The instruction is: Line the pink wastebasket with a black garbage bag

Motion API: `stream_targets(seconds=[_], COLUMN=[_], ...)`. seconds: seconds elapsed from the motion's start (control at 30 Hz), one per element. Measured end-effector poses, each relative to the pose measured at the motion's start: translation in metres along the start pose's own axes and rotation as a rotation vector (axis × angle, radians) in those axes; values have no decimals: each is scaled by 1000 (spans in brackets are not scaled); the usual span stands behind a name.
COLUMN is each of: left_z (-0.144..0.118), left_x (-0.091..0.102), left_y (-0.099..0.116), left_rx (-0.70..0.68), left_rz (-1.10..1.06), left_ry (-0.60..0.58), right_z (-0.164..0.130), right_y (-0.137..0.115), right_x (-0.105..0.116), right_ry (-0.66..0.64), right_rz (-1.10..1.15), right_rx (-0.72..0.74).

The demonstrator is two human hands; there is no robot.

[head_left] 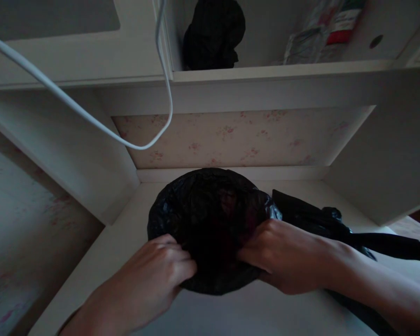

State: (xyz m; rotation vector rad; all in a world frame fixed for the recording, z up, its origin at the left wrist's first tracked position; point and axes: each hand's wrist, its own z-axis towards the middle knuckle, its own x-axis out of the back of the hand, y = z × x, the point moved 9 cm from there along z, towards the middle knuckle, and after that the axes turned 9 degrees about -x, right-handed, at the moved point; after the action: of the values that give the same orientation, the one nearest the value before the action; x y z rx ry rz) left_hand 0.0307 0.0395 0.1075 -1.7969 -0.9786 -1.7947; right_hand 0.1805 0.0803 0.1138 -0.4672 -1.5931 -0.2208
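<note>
A white cable (91,119) hangs in a loop in front of the flowery back wall (238,137). Up on the shelf (283,70) sits a dark bundle (213,35), and next to it some clear plastic packets (315,37). More black stuff (318,219) lies on the white desk (101,261), just to the right of my bag and partly under my right arm.

My left hand (154,280) is curled around the near left edge of the black plastic bag (210,214), with my fingers pinching it. My right hand (287,261) is closed on the near right edge, gripping the plastic too. The bag sits in the middle of the desk, close to the back wall, and it looks round and puffy.

It is very dim here. I cannot see what is inside the bag, only a hint of something reddish. My fingertips are hidden in the folds. The black stuff on the right runs off the edge of the picture.
</note>
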Motion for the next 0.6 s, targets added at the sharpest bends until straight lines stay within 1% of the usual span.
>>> stream_targets(seconds=[0.07, 0.1, 0.17, 0.27, 0.33, 0.4, 0.47, 0.53, 0.6], left_z=[-6, -6, 1, 20, 29, 33, 31, 24, 15], left_x=[11, 15, 18, 7, -5, -17, -22, -19, -11], left_y=[-1, 3, 21, 51, 59, 55, 46, 34, 22], left_rx=[19, 20, -17, -94, -103, -83, -69, -75, -94], left_rz=[1, 10, 21, 16, 65, 112, 117, 84, 46], left_ry=[66, 108, 178, 271, 302, 264, 202, 165, 128], right_z=[-4, -4, -3, 4, 8, 9, 9, 6, 3], right_y=[-9, -11, -7, 7, 17, 22, 21, 15, 6], right_x=[8, 12, 18, 10, -1, -11, -15, -14, -7], right_ry=[31, 46, 75, 44, -1, -28, -25, -8, 29], right_rz=[53, 71, 82, 49, 8, -35, -65, -59, 4], right_rx=[56, 74, 77, 43, 8, -29, -40, -25, 15])
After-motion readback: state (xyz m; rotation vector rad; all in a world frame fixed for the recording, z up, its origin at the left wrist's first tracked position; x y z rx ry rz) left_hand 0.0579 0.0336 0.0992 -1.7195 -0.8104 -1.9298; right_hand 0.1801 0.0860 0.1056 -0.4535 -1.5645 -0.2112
